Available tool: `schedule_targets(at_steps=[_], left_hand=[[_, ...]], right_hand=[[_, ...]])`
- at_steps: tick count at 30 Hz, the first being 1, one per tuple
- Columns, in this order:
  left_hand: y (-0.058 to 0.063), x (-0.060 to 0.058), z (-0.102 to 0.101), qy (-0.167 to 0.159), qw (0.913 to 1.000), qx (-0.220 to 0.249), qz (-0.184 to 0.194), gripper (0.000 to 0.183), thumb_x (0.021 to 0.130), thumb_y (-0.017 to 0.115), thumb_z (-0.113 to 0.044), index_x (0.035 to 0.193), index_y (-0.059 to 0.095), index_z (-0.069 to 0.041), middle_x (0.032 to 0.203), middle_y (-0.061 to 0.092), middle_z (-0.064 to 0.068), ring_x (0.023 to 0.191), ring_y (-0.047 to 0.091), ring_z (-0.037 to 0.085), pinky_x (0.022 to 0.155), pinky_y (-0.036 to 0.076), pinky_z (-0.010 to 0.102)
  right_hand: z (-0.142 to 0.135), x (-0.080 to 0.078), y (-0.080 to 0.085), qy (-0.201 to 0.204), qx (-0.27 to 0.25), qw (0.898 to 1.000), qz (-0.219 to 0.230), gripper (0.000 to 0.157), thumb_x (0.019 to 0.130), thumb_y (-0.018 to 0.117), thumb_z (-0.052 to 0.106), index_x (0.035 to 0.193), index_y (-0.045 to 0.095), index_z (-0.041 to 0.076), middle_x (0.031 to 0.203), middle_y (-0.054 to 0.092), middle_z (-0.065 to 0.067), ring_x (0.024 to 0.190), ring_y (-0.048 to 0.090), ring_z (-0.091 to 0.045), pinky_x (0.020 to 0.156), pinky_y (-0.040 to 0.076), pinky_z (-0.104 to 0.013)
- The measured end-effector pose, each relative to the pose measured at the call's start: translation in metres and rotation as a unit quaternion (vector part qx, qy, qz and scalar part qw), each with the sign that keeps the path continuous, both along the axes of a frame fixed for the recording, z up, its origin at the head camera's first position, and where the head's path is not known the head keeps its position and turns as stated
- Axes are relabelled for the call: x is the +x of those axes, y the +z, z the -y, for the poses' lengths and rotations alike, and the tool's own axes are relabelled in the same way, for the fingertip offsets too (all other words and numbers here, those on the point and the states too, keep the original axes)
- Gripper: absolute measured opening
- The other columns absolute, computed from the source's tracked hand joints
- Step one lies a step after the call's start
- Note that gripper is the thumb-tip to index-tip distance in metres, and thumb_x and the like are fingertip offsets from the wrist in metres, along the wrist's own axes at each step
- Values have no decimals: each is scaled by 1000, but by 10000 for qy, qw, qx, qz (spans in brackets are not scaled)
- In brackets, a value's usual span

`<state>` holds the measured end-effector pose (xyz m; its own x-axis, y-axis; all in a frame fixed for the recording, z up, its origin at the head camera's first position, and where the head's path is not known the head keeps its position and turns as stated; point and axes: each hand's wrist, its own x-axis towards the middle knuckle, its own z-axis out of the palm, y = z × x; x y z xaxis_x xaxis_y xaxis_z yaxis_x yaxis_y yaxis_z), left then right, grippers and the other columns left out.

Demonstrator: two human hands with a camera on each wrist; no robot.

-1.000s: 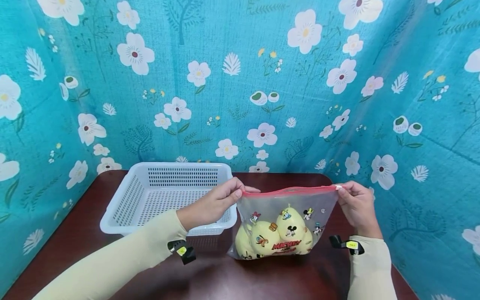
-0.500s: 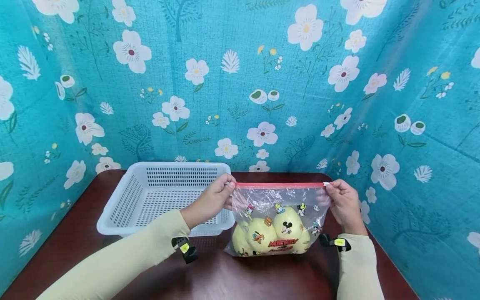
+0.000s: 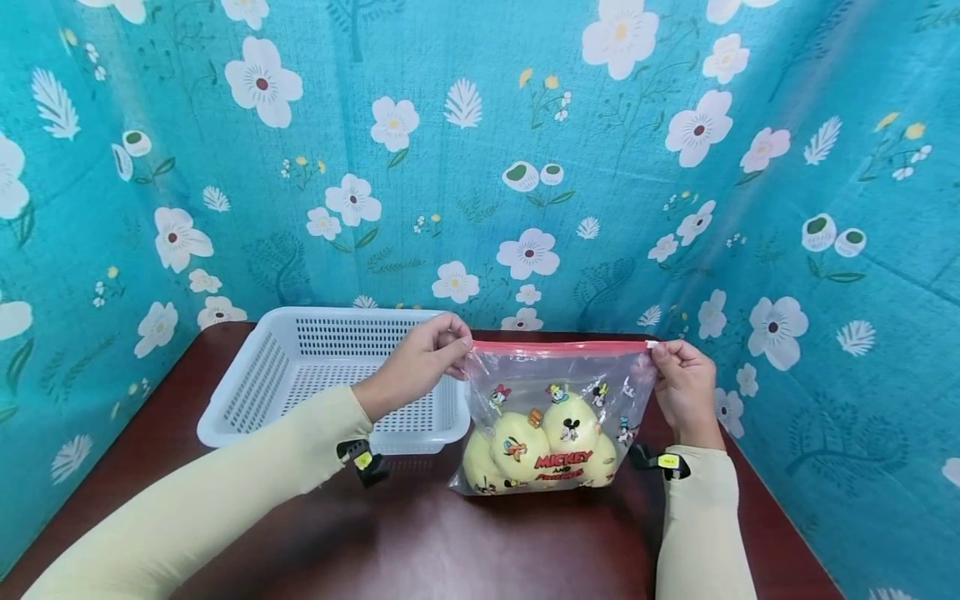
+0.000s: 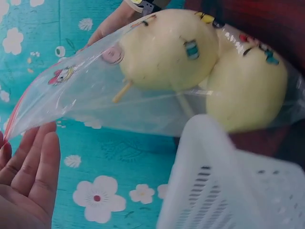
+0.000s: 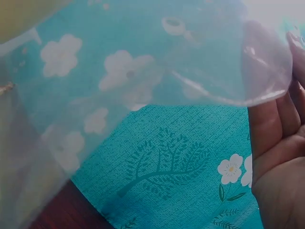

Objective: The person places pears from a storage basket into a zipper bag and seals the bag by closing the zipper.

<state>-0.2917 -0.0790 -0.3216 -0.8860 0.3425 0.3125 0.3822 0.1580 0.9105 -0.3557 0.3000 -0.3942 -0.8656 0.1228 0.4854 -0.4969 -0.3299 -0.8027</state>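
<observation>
A clear zip bag (image 3: 600,362) with a red top strip and cartoon print stands on the table. Inside are several pale yellow pears (image 3: 517,450); a stem shows on one pear (image 4: 167,57) in the left wrist view. My left hand (image 3: 420,362) pinches the strip's left end, its other fingers behind the bag. At the right end, beside the white slider (image 3: 651,344), my right hand (image 3: 688,387) pinches the corner. The strip is stretched nearly level between both hands. In the right wrist view, the see-through film (image 5: 157,76) covers part of the right fingers.
A white perforated plastic basket (image 3: 217,435) stands to the left of the bag, partly behind my left forearm. The dark red table (image 3: 420,550) is enclosed by a teal flowered cloth (image 3: 480,125) at the back and sides.
The red strip went from slanted and slightly wavy to straight and taut. My right hand moved left with the bag's right corner; the left hand also shifted slightly left. Both keep their pinch.
</observation>
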Motion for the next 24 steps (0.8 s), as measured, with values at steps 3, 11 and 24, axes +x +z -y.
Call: schedule_targets(at_steps=[3,11,24], left_hand=[[11,-2,-5,50,9976,-613,-324,12,99,57,-19,102,55,-7,89,64,6,83,64,20,74,54,36],[74,-3,-48,-254,9069,-3562,-2235,14,95,62,-29,101,59,-17,95,63,-8,86,57,8,77,47,28],[115,-40,-162,-1384,8154,-5197,-2141,20,95,62,-32,84,58,-17,71,52,-5,63,46,10,59,37,24]], right_hand=[[0,-1,-1,-80,-138,9998,83,13,92,62,1,86,66,-9,76,69,-10,61,63,-15,57,53,-24],[6,-5,2,-257,-219,9993,187,16,90,66,7,87,67,-10,77,68,-11,61,62,-16,59,54,-24],[7,-2,3,1,-167,9999,28,14,92,62,0,81,68,-5,76,66,-9,59,57,-13,54,51,-21]])
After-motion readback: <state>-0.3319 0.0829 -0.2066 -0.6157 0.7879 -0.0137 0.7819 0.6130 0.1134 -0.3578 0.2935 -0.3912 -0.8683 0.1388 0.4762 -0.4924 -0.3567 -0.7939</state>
